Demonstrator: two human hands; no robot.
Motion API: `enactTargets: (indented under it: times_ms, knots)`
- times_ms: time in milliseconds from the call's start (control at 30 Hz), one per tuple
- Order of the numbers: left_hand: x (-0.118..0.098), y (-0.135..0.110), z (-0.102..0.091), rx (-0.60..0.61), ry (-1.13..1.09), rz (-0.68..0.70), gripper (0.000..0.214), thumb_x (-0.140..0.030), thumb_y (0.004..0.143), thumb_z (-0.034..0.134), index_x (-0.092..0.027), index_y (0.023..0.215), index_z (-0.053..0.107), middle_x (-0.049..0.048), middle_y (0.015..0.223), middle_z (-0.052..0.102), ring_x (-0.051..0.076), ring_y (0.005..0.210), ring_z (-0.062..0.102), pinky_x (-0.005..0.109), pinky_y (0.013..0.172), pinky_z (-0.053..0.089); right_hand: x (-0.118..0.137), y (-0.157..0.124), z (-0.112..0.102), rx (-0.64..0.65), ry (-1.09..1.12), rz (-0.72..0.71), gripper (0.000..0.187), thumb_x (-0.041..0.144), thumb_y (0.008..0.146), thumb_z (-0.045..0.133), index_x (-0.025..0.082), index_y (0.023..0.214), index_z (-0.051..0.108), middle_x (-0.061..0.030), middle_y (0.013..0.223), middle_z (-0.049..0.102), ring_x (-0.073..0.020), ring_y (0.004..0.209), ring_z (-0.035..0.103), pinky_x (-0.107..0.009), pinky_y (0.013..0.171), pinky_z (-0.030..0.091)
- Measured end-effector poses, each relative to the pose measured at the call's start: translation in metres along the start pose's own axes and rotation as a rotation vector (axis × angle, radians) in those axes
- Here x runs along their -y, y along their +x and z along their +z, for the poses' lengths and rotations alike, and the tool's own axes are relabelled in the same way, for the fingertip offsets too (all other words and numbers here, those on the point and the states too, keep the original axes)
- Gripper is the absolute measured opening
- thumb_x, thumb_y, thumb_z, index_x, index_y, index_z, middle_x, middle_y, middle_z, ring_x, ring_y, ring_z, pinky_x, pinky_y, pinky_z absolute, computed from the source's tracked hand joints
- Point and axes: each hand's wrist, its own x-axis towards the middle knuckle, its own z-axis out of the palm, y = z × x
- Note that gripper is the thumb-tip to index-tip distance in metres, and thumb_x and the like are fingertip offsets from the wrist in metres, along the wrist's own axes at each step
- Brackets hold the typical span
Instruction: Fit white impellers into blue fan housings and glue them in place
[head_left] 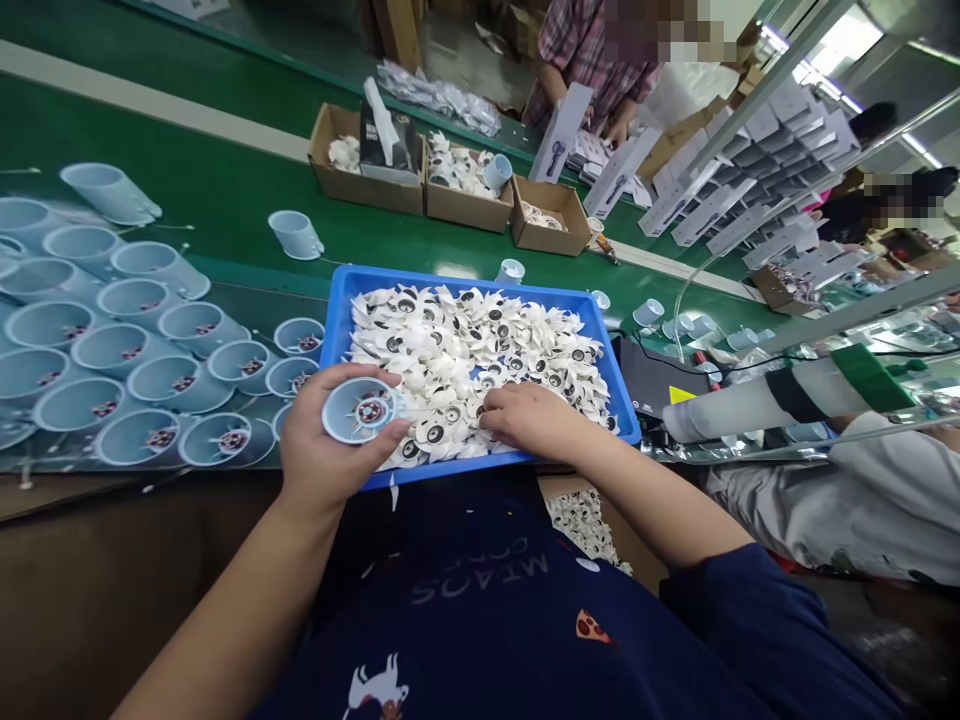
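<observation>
My left hand (322, 445) is closed around a pale blue plastic cup (362, 410), its open mouth facing me and a small motor showing at its bottom. It hovers over the near left corner of a blue tray (339, 300) heaped with white fan blades (480, 350). My right hand (532, 418) rests palm down on the pile near the tray's front edge, with its fingers curled into the blades. What those fingers grip is hidden.
Several blue cups (112, 350) lie on their sides to the left on the green conveyor (225, 190). Cardboard boxes (457, 195) of parts stand beyond. A person in a plaid shirt (581, 50) works opposite beside white cartons (750, 170). Another person's sleeve (862, 500) is at right.
</observation>
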Motion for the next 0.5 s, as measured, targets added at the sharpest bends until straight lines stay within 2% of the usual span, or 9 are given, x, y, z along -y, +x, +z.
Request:
enactTargets:
  times_ms: [100,200,233,300,333,367,433,500]
  knots:
    - [0.001,0.001,0.001,0.005,-0.011,-0.016,0.049,-0.033,0.072,0.088,-0.028,0.115,0.065,0.0078,0.106,0.075,0.029,0.101,0.07,0.048,0.091,0.055,0.003,0.007,-0.002,0.035,0.046,0.179,0.024,0.008,0.096,0.051,0.016,0.111,0.069,-0.014,0.114,0.067,-0.0256,0.1,0.065,-0.036,0.084,0.046]
    - [0.004,0.004,0.001,-0.023,-0.048,-0.022,0.049,-0.032,0.071,0.089,-0.026,0.114,0.066,0.0071,0.103,0.075,0.028,0.098,0.072,0.047,0.091,0.056,0.001,0.007,-0.003,0.003,0.119,0.291,0.024,0.004,0.093,0.048,0.009,0.107,0.068,-0.0202,0.112,0.066,-0.0301,0.1,0.067,-0.041,0.084,0.049]
    - [0.005,0.004,0.0,-0.042,-0.066,-0.013,0.049,-0.033,0.071,0.089,-0.025,0.113,0.065,0.0065,0.102,0.075,0.027,0.097,0.072,0.047,0.091,0.057,0.0,0.005,-0.003,-0.017,0.153,0.309,0.022,0.006,0.093,0.05,0.009,0.107,0.067,-0.0205,0.112,0.066,-0.0304,0.102,0.067,-0.042,0.086,0.05]
    - [0.006,0.005,-0.002,-0.083,-0.094,0.014,0.051,-0.033,0.07,0.089,-0.025,0.113,0.063,0.0049,0.1,0.074,0.026,0.097,0.072,0.046,0.093,0.056,-0.003,-0.003,-0.003,-0.068,0.246,0.318,0.021,0.012,0.095,0.052,0.012,0.113,0.062,-0.0172,0.117,0.065,-0.0253,0.102,0.067,-0.039,0.088,0.053]
    - [0.006,0.005,-0.004,-0.096,-0.104,0.025,0.051,-0.033,0.071,0.088,-0.025,0.114,0.061,0.0044,0.101,0.074,0.025,0.098,0.072,0.046,0.095,0.056,-0.003,-0.009,-0.002,-0.107,0.392,0.304,0.021,0.016,0.097,0.052,0.014,0.117,0.058,-0.0142,0.117,0.065,-0.0212,0.099,0.067,-0.036,0.087,0.054]
    - [0.004,0.004,-0.006,-0.095,-0.118,0.029,0.053,-0.034,0.072,0.088,-0.025,0.116,0.06,0.0044,0.102,0.073,0.025,0.1,0.071,0.046,0.097,0.055,-0.002,-0.014,-0.001,-0.159,0.63,0.276,0.021,0.023,0.099,0.052,0.017,0.12,0.054,-0.0106,0.115,0.065,-0.0174,0.095,0.068,-0.033,0.085,0.055]
    - [-0.002,0.001,-0.01,-0.04,-0.152,0.013,0.056,-0.04,0.075,0.085,-0.027,0.122,0.058,0.0066,0.109,0.071,0.026,0.106,0.07,0.045,0.096,0.056,0.004,-0.023,0.005,-0.261,1.312,0.178,0.029,0.04,0.099,0.058,0.022,0.12,0.049,-0.0034,0.105,0.065,-0.013,0.085,0.068,-0.03,0.08,0.057]
    - [-0.011,-0.003,-0.012,0.089,-0.087,-0.024,0.057,-0.049,0.08,0.078,-0.028,0.128,0.056,0.0098,0.118,0.07,0.028,0.109,0.069,0.043,0.091,0.058,0.013,-0.029,0.011,-0.306,1.947,0.081,0.048,0.053,0.086,0.075,0.024,0.116,0.05,0.0014,0.094,0.065,-0.0131,0.081,0.07,-0.031,0.078,0.058]
